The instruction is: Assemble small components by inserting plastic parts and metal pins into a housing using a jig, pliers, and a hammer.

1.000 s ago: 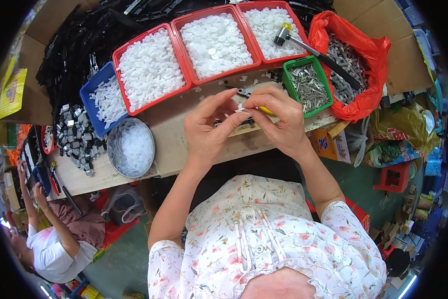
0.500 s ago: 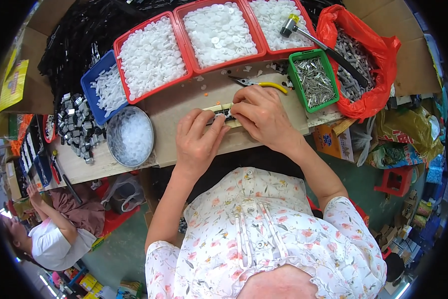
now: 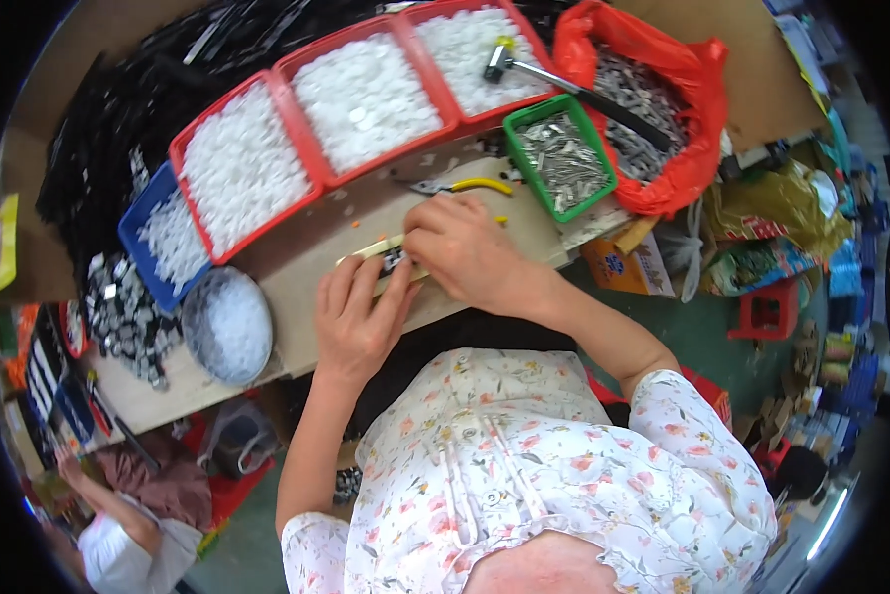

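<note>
Both of my hands meet over a pale, strip-like block (image 3: 371, 247) on the workbench. A small black part with light bits (image 3: 394, 259) sits at this block, largely covered by fingers. My left hand (image 3: 359, 315) has its thumb and fingertips pressed to the part's near side. My right hand (image 3: 462, 249) is closed, its fingertips pinched at the right end of the part; whatever is inside that pinch is hidden. Just beyond the right hand lie pliers with yellow handles (image 3: 480, 184).
Red trays (image 3: 296, 153) of white plastic pieces line the back. A blue tray (image 3: 140, 238) and metal bowl (image 3: 269, 327) stand left, a green tray (image 3: 514, 148) of metal pins right. A hammer (image 3: 603, 102) lies across a red bag (image 3: 697, 104). Another person (image 3: 133, 540) sits at lower left.
The view has turned, so the bench things appear farther left. My right fingers have come closer to the left fingertips over the small black part.
</note>
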